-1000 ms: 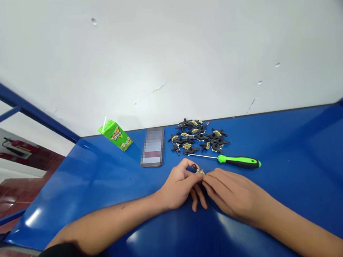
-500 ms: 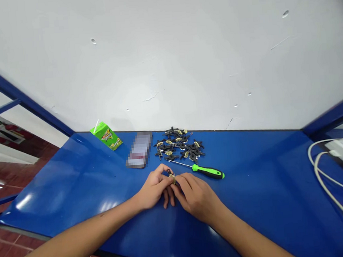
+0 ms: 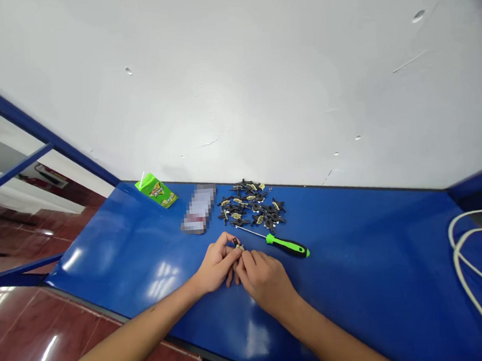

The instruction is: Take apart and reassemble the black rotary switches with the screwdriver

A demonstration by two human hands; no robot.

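My left hand [image 3: 216, 267] is closed, pinching a small black and pale-gold part [image 3: 239, 247] between thumb and index finger. From the other side my right hand [image 3: 266, 278] is closed on the same part, its fingertips covering much of it. Both hands are just above the blue table, near its middle. Beyond them lies a spread of similar black parts with pale-gold pieces [image 3: 254, 206]. A screwdriver with a green and black handle [image 3: 288, 246] rests beside the right hand, its shaft pointing toward the parts.
A green snack packet [image 3: 156, 190] and a pixelated flat item [image 3: 199, 209] lie at the back left of the blue table [image 3: 368, 259]. White cables [image 3: 457, 252] loop at the right edge. A white wall [image 3: 250, 79] rises behind, with blue frame bars [image 3: 19, 170] at left.
The camera view has shifted a little. My right hand has come closer over the part and hides more of it. Both hands still hold it; the screwdriver and pile stay put.
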